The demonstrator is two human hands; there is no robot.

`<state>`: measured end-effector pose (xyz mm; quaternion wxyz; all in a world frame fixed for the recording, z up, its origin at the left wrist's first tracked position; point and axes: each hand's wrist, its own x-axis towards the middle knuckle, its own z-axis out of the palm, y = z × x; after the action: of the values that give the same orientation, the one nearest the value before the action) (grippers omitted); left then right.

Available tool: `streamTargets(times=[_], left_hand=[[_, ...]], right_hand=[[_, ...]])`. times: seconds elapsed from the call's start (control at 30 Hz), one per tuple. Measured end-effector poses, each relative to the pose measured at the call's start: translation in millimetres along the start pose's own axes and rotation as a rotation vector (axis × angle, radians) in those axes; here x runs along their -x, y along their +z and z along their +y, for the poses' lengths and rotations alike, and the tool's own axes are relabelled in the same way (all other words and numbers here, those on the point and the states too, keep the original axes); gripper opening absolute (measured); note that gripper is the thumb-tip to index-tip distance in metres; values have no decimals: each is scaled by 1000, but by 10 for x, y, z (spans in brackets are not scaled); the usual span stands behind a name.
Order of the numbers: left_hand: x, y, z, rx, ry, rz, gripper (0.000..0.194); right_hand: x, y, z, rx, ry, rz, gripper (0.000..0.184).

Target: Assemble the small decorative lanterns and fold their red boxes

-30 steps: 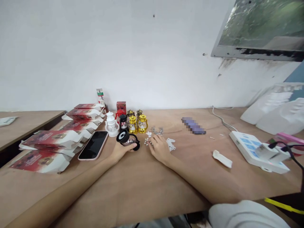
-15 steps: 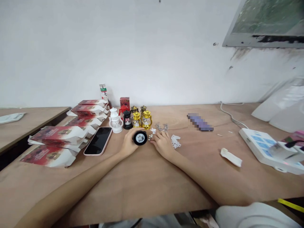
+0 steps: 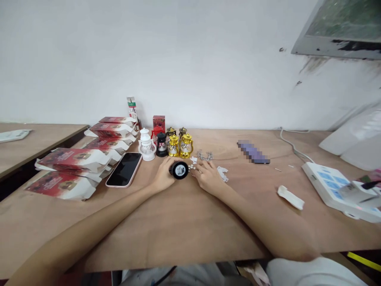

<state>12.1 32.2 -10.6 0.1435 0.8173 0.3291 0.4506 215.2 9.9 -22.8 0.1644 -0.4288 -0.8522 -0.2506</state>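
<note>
My left hand (image 3: 164,176) is closed around a small black lantern (image 3: 180,170), tipped so its round base with a pale label faces me. My right hand (image 3: 206,177) lies on the table just to the right, fingers spread, with its fingertips at a few small whitish discs (image 3: 192,167). White flat pieces (image 3: 222,173) lie beside that hand, partly covered by it. Beyond its fingers is a cluster of small metal parts (image 3: 205,155). Several little lanterns stand behind my left hand, among them a white lantern (image 3: 147,147), a black lantern (image 3: 161,145) and a gold lantern (image 3: 186,146).
Opened red-and-white boxes (image 3: 74,159) line the left side, near a black-screened phone (image 3: 125,170). A small red box (image 3: 158,122) and a tube (image 3: 131,105) stand at the back. Rightward lie a purple phone (image 3: 253,151), a crumpled white piece (image 3: 291,197) and a power strip (image 3: 327,186).
My view has shifted slightly. The black lantern in my left hand is a little nearer my right hand, whose fingers have shifted slightly beside the discs.
</note>
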Motion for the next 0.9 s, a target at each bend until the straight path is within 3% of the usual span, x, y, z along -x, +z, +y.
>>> streamTargets(times=[0.13,0.27,0.37,0.5,0.57,0.7,0.9], left_hand=[[0,-6,-10,-7,32,-47,38],[-1,-5,-23,-8,60,-44,37],[-1,0,-23,-7,71,-31,35],[3,5,-12,-25,55,-16,35],[7,4,-6,-33,54,-19,35],[11,2,13,-41,67,-34,33],[4,4,42,-43,62,-63,32]], right_hand=[[-15,31,1,105,-97,11,21],[-25,61,-4,99,-99,90,23],[-33,27,-13,7,-58,270,21],[-36,-140,-79,-181,5,625,10],[-39,-232,-136,-218,-16,716,8],[-62,-304,-238,-185,-116,741,8],[-96,-237,-297,-129,-129,710,6]])
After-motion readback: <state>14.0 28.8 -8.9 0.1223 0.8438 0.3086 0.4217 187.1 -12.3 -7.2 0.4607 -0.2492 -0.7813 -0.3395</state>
